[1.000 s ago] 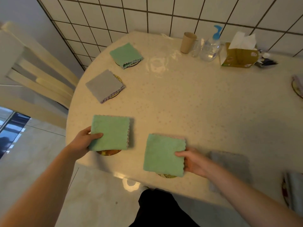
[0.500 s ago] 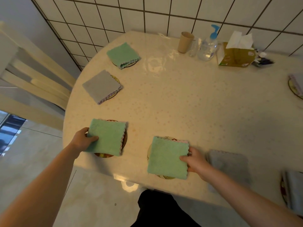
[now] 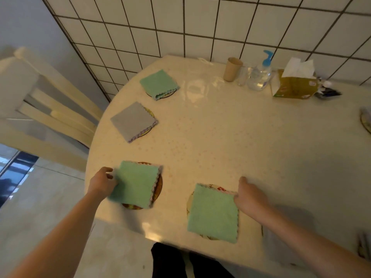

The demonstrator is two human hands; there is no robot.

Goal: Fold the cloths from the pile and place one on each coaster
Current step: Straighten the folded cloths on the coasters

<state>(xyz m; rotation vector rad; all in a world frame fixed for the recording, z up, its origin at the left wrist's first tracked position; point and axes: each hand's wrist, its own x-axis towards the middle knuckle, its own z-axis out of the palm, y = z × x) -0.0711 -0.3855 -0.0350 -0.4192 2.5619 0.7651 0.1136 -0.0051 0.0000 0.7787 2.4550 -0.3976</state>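
Two folded green cloths lie near the table's front edge. My left hand (image 3: 102,182) grips the left edge of the left green cloth (image 3: 136,183), which rests on a brown coaster (image 3: 158,186). The right green cloth (image 3: 212,213) lies flat over a patterned coaster (image 3: 189,201). My right hand (image 3: 251,197) touches that cloth's upper right corner, its thumb lifted away from the fabric. Farther back, a grey cloth (image 3: 133,121) and another green cloth (image 3: 158,84) each cover a coaster.
A blurred grey cloth (image 3: 281,247) lies under my right forearm. At the back by the tiled wall stand a paper cup (image 3: 231,69), a pump bottle (image 3: 260,75) and a tissue box (image 3: 293,87). Another coaster (image 3: 365,121) sits at the right edge. A chair (image 3: 50,109) stands left of the table.
Both green cloths moved forward onto their coasters. My right thumb has come off its cloth; my left hand still holds the other cloth's edge.
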